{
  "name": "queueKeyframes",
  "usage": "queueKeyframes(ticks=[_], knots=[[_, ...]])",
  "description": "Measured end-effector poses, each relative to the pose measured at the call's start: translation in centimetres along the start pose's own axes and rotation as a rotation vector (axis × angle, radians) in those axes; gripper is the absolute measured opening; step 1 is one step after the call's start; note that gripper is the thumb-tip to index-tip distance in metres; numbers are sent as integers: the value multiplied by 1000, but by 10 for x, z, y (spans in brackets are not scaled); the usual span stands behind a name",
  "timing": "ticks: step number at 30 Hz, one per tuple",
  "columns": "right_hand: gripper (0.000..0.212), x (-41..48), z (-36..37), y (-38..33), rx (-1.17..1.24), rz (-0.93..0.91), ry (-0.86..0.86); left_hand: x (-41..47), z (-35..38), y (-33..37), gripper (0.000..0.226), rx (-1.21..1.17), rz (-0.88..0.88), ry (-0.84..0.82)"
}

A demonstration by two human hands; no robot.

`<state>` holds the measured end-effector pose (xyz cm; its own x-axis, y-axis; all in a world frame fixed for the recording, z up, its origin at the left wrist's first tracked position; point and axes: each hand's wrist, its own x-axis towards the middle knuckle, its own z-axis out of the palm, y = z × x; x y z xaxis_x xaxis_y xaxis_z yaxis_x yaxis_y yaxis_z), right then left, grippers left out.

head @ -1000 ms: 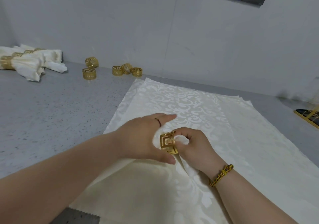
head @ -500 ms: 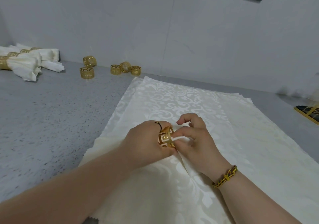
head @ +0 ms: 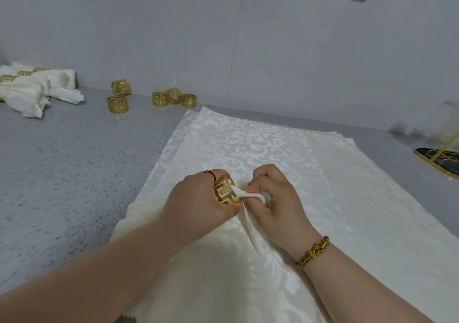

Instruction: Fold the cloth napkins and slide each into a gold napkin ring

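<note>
Gripping gold napkin ring [head: 225,191] in left hand [head: 198,199], fingers curled round it, low over middle of spread cream cloths [head: 260,138]. Pinching bunched fold of top napkin [head: 249,219] in right hand [head: 278,198], right at ring's opening (cloth touching ring; how far inside, cannot tell). Beyond, on grey counter [head: 62,161]: five loose rings [head: 117,104] near wall, finished napkins [head: 37,86] far left.

Five loose gold rings [head: 117,104] are sitting by the wall, plus a sixth ring [head: 224,191] the left hand [head: 196,198] is gripping, so six. The right hand [head: 275,198] is pinching one napkin [head: 249,220]. Three ringed bundles [head: 24,91] are lying far left, I think. Flat stack [head: 248,136] underneath: can't count the layers.
</note>
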<state>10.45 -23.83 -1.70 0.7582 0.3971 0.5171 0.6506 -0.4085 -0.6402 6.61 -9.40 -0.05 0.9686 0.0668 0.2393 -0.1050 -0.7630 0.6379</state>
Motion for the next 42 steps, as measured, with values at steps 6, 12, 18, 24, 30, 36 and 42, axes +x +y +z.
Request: queueKeyframes(ticks=[6, 12, 18, 24, 30, 36, 42], knots=[[15, 7, -31, -16, 308, 555, -376, 1, 8, -2, 44, 249, 129, -1], [15, 24, -15, -25, 52, 480, -441, 1, 9, -2, 24, 319, 207, 60], [35, 17, -1, -23, 54, 400, -254, 0, 10, -4, 33, 281, 172, 90], [23, 10, -3, -16, 362, 499, -61, 4, 1, -10, 32, 138, 6, 25], [35, 10, -3, -13, 535, 649, -25, 4, -1, -11, 37, 285, 91, 9], [29, 13, -15, -8, 621, 744, -1, 7, -8, -20, 35, 343, 74, 11], [28, 16, -21, -13, 572, 783, -169, 10, -10, -21, 34, 422, 137, 5]])
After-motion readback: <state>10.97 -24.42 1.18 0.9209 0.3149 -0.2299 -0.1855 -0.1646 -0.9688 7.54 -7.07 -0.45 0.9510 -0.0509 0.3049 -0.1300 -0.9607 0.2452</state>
